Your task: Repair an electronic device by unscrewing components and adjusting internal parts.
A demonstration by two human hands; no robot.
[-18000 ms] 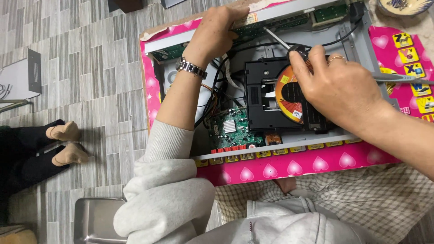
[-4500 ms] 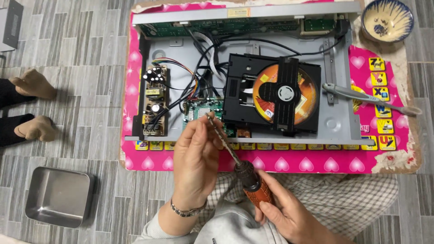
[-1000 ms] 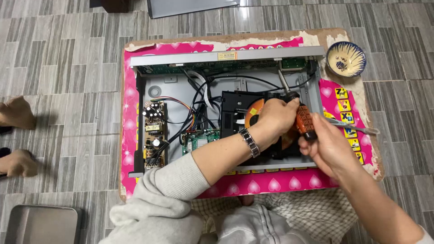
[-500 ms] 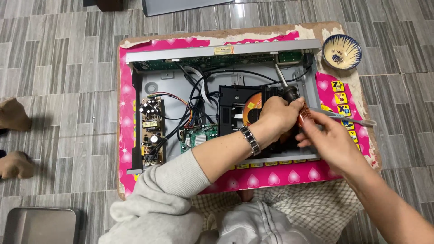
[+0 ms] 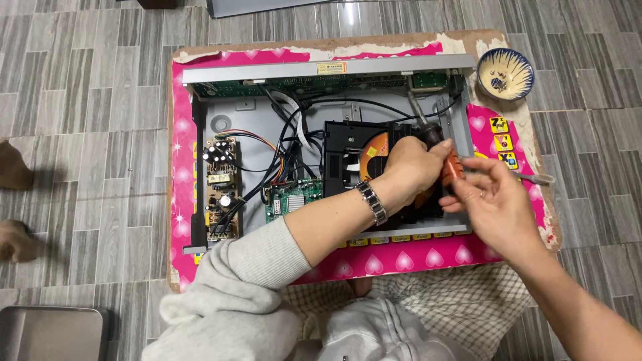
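An opened disc player (image 5: 241, 117) lies on a pink board (image 5: 180, 180), showing a black disc drive (image 5: 344, 157) with an orange disc (image 5: 374, 150), a brown power board (image 5: 221, 190) and a green circuit board (image 5: 291, 198). My left hand (image 5: 411, 164), with a metal watch at the wrist, is wrapped around the orange-and-black handle of a screwdriver (image 5: 428, 130) whose shaft points up toward the player's far right corner. My right hand (image 5: 491, 197) sits just right of it, fingertips touching the handle's lower end.
A small patterned bowl (image 5: 505, 72) stands at the board's top right corner. A thin metal tool (image 5: 531, 177) lies on the board's right side. A steel tray (image 5: 50, 334) rests on the tiled floor at bottom left. Bare feet (image 5: 13, 204) show at the left edge.
The view has shifted slightly. My left hand has slid up the screwdriver handle, and my right hand has loosened to a fingertip touch at its lower end.
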